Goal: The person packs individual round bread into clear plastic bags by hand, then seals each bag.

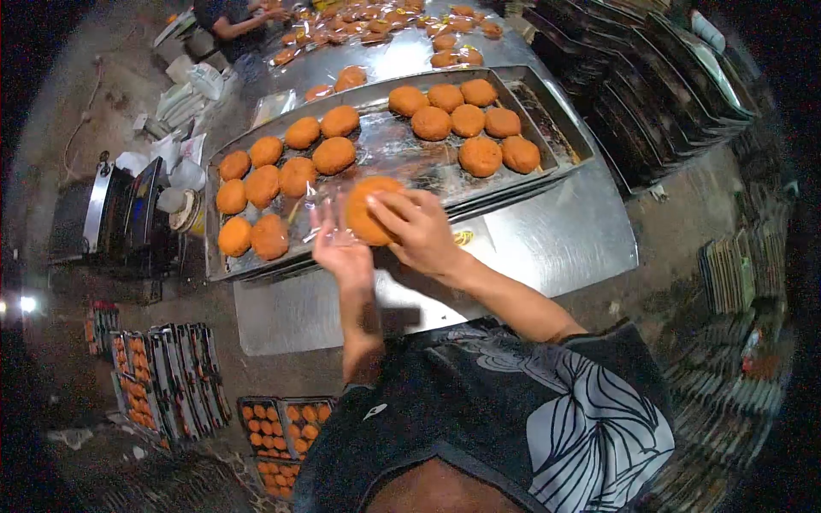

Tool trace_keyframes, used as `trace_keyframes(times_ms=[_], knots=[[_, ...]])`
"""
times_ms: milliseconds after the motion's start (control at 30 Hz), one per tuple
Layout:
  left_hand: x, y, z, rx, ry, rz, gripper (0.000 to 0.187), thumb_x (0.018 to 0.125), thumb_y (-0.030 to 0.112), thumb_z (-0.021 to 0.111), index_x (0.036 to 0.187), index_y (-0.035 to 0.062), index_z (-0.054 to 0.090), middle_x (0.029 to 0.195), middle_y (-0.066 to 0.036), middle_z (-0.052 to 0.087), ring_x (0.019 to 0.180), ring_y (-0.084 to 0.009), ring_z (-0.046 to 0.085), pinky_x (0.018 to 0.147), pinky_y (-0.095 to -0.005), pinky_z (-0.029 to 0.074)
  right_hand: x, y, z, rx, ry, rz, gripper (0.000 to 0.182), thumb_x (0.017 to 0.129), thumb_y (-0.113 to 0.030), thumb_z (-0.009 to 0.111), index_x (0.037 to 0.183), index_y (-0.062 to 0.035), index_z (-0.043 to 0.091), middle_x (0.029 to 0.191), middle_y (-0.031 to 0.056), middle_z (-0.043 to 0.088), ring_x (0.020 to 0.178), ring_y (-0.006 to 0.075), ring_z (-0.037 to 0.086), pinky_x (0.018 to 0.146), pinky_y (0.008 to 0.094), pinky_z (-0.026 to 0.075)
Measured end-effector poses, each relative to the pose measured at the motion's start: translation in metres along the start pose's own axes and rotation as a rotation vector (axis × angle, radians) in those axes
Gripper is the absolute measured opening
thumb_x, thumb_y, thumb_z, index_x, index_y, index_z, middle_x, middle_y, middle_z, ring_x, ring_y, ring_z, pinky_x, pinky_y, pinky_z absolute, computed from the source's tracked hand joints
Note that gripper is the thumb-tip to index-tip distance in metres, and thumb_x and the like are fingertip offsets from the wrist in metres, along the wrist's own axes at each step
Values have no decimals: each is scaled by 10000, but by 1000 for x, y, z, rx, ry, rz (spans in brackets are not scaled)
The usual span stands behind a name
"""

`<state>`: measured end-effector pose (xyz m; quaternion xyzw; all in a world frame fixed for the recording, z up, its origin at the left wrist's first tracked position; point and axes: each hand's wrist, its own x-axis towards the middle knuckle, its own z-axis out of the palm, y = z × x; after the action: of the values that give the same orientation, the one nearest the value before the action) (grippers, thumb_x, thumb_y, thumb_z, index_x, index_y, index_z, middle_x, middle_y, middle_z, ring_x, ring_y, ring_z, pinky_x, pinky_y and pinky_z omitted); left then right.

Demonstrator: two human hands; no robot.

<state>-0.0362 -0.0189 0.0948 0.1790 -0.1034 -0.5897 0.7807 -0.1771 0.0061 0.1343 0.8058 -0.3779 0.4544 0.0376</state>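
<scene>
My right hand (419,232) grips a round orange-brown bun (368,214) from above and from its right side. My left hand (342,255) is palm up at the bun's left, fingers slightly blurred, with a clear plastic bag (315,205) held at them. How far the bun sits inside the bag cannot be made out. Beneath and beyond both hands lies a large metal baking tray (224,272), stacked on others. Buns stand in two groups on it, one on the left (262,185) and one on the right (467,120).
Bagged buns (376,26) cover the far end of the metal table (556,231), where another person's arm (235,27) shows. A yellow-printed wrapper (463,238) lies near my right wrist. Dark trays (633,94) are stacked at right; bun-filled trays (278,427) stand lower left.
</scene>
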Motion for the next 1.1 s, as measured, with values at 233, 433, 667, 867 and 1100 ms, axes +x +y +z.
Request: trace_keyframes(times_ms=[233,433,667,867,1100], knots=[[-35,-45,27,109,-185,-303,479,840,187,428,1274,88,251,1222,-145,410,1101,-290,425,944,-446,326,-20,2,-23,-22,181,232,815,454,-44,695,1207,37,395,883,95,587,649,239,480,608,293,434],[-49,-55,42,-57,-407,-570,416,840,267,464,1172,29,381,1076,-122,517,933,-243,534,801,-376,449,-33,5,-29,338,332,572,766,515,-82,720,1196,29,389,853,125,522,720,221,487,618,307,447],[-69,-110,-64,1148,-867,-704,384,758,181,614,1075,5,488,972,-83,563,858,-184,560,718,-302,468,3,130,-57,242,148,676,234,783,-202,539,682,-4,615,518,81,534,457,161,501,466,295,398],[-57,-159,-157,1660,-1337,-131,193,722,166,572,820,0,593,749,-151,568,783,-304,548,731,-380,426,17,135,-10,320,206,299,535,761,-241,562,1204,-20,358,1078,139,482,922,207,485,791,322,385],[-49,-143,-92,1299,-766,-838,309,809,250,555,1008,16,583,809,-41,607,744,-110,551,668,-261,446,-199,81,-37,734,-605,841,195,772,-119,596,933,-9,588,750,61,608,681,98,528,658,268,438]])
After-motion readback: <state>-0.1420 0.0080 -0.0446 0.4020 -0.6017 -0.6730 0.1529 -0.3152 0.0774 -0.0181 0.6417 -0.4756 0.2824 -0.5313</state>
